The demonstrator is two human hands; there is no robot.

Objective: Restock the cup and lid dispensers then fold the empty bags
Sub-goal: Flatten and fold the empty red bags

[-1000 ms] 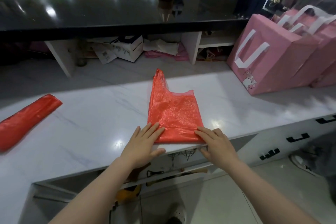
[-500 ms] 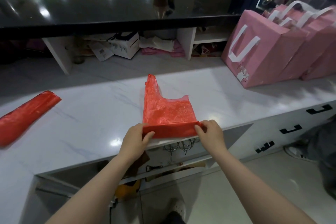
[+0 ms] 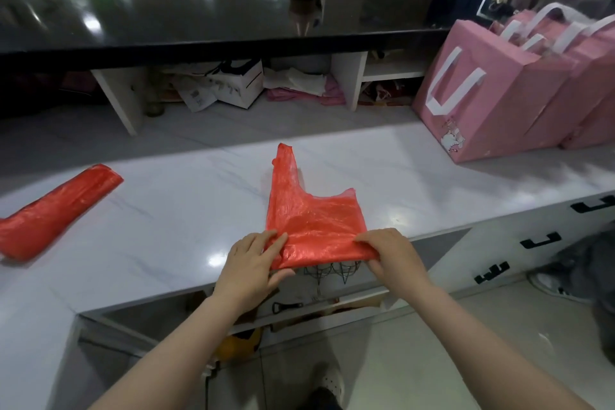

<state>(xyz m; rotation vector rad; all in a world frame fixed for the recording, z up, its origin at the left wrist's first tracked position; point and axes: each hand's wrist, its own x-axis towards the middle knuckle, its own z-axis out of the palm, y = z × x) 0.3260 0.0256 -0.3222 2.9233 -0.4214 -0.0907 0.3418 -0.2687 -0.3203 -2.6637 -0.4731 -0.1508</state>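
Your left hand (image 3: 251, 256) and right hand (image 3: 391, 251) pinch the bag's (image 3: 312, 223) near hem at centre frame, fingers curled round it, likely to roll it up the worktop (image 3: 186, 210). Another bag (image 3: 56, 210) lies at left.

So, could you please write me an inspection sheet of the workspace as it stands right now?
Surface: white marble-look counter, glossy, with light glare.
Job's things: red plastic bag flat at the counter's near edge, near edge folded up; second red bag, rolled, lying far left.
Clutter: pink gift bags standing at the right; white box and papers on the shelf under the black top.
Hands: left hand and right hand each hold the fold in a pinch grip, one at each end.
Cables: nothing seen.
Surroundings: black countertop behind; wire basket in the open space under the counter; tiled floor.
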